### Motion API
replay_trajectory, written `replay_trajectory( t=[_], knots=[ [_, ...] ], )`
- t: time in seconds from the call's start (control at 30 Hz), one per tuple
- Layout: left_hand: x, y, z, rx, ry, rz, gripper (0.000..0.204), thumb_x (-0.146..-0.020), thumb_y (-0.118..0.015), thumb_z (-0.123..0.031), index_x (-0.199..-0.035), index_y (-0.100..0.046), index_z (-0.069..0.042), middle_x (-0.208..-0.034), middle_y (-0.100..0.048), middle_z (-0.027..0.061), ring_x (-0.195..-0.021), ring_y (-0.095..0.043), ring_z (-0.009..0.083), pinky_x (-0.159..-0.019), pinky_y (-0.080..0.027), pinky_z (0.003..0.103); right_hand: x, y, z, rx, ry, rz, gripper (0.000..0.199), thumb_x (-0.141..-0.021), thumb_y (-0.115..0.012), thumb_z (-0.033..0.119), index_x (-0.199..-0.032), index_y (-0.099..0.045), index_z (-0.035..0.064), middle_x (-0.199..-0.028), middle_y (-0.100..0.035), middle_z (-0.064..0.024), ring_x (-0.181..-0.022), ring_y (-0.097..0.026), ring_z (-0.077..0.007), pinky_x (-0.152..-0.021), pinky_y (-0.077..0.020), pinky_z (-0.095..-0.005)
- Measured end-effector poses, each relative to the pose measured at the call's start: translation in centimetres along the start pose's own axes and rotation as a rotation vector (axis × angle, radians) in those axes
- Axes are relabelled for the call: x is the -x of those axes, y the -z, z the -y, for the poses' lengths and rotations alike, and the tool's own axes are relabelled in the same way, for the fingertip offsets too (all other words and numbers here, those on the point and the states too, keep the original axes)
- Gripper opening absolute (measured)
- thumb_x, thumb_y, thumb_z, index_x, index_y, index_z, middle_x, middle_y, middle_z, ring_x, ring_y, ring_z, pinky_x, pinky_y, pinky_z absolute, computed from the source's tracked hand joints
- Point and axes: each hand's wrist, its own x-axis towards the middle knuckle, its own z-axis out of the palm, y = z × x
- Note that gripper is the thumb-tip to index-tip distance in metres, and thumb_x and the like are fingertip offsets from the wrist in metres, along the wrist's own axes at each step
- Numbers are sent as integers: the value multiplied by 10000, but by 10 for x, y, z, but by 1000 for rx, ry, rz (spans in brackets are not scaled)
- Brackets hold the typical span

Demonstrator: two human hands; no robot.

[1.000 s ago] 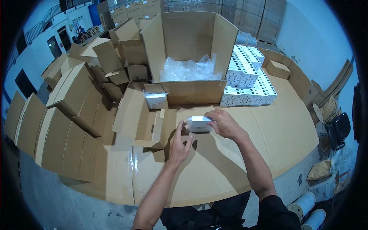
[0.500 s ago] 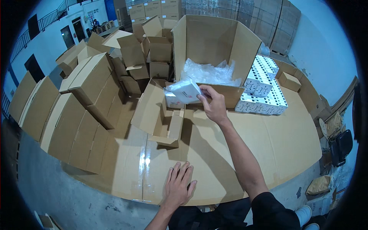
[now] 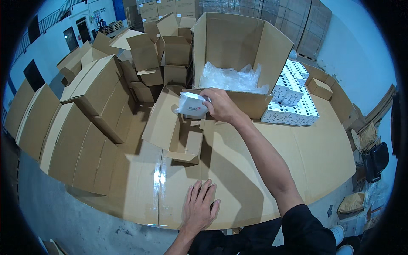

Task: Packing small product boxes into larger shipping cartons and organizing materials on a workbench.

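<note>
My right hand (image 3: pixel 221 105) grips a flat white box wrapped in clear plastic (image 3: pixel 192 104), holding it by its right end. The wrapped box hangs at the far end of a small open cardboard carton (image 3: pixel 160 121), whose flaps stand apart. Part of the carton's inside shows brown cardboard; its far end is hidden behind the wrapped box. Palm down on the cardboard-covered table (image 3: pixel 272 170), my left hand (image 3: pixel 199 208) lies with its fingers stretched out, touching nothing else.
Behind the small carton stands a large open box (image 3: pixel 238 40) with clear plastic bags (image 3: pixel 231 78) inside. White patterned boxes (image 3: pixel 291 104) are stacked to its right. Closed brown cartons (image 3: pixel 91 140) line the left side, and several open cartons (image 3: pixel 165 51) pile up at the back.
My right hand has shifted slightly left, and the wrapped box has turned and come lower over the carton's far end. My left hand stays in place.
</note>
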Motion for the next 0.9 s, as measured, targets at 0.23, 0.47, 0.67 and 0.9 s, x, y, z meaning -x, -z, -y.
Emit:
replay_trajectory(
  t=[0.23, 0.47, 0.67, 0.9],
  knots=[
    [-1, 1, 1, -1, 14, -5, 518, -918, -667, -276, -1376, -566, -57, -1482, -495, 131, -1403, -401, 385, -1178, -296, 541, -3, -14, 7, 191, -36, 51, 190, -873, -642, 29, -1056, -634, -22, -1031, -637, -211, -1046, -604, -401, -940, -496, -473],
    [-3, 0, 1, 9, 13, -11, 520, -907, -677, -267, -1372, -568, -59, -1466, -507, 124, -1396, -408, 380, -1179, -295, 537, 1, -51, -1, 454, -11, -5, 226, -810, -640, 14, -1036, -641, -1, -1050, -657, -178, -1024, -618, -330, -908, -519, -432],
    [-3, 0, 0, 10, 14, -7, 526, -899, -683, -263, -1368, -569, -55, -1463, -509, 125, -1389, -411, 383, -1178, -294, 540, 5, -57, 1, 387, -26, 33, 170, -806, -627, 18, -969, -673, 7, -1000, -667, -169, -1015, -622, -315, -885, -523, -416],
    [-2, -2, 1, -35, 16, -3, 527, -909, -678, -287, -1370, -565, -58, -1471, -498, 119, -1384, -411, 378, -1165, -310, 539, 5, -66, -3, 407, -42, -4, 116, -781, -628, 8, -837, -729, 11, -966, -673, -168, -970, -631, -311, -860, -530, -428]
  ],
)
